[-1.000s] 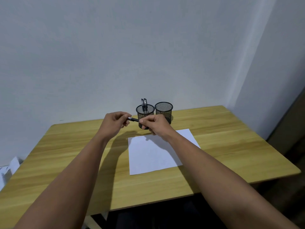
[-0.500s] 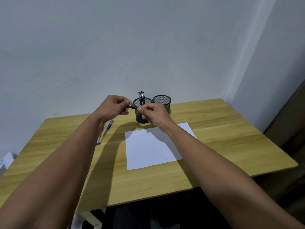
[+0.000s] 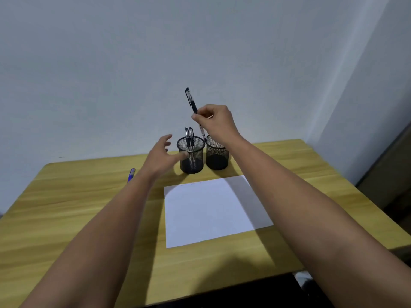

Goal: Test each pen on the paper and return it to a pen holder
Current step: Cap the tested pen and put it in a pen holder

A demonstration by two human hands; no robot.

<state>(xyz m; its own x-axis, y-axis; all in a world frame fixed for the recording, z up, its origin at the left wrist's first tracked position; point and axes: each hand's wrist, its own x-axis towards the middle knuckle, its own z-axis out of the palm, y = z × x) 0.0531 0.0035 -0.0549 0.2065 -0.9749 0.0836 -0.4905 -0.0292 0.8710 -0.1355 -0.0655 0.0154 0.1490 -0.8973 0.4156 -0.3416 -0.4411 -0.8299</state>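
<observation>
Above the right mesh holder (image 3: 216, 155), the right hand (image 3: 216, 122) pinches a capped black pen (image 3: 193, 103) nearly upright, its lower end at the holder's rim. Beside the left mesh holder (image 3: 190, 157), which holds two black pens (image 3: 189, 138), the left hand (image 3: 162, 155) hovers, fingers spread, holding nothing. White paper (image 3: 213, 207) lies on the wooden table (image 3: 66, 207).

The light is soft and even, moderately bright, with a cool cast on the wall (image 3: 133, 63). Both forearms throw broad, soft-edged shadows onto the worktop (image 3: 55, 207) and across the right side of the paper (image 3: 200, 210). The left hand (image 3: 160, 156) is smeared by motion blur. Wide-angle distortion bends the worktop edges and stretches the forearms near the frame's bottom.
</observation>
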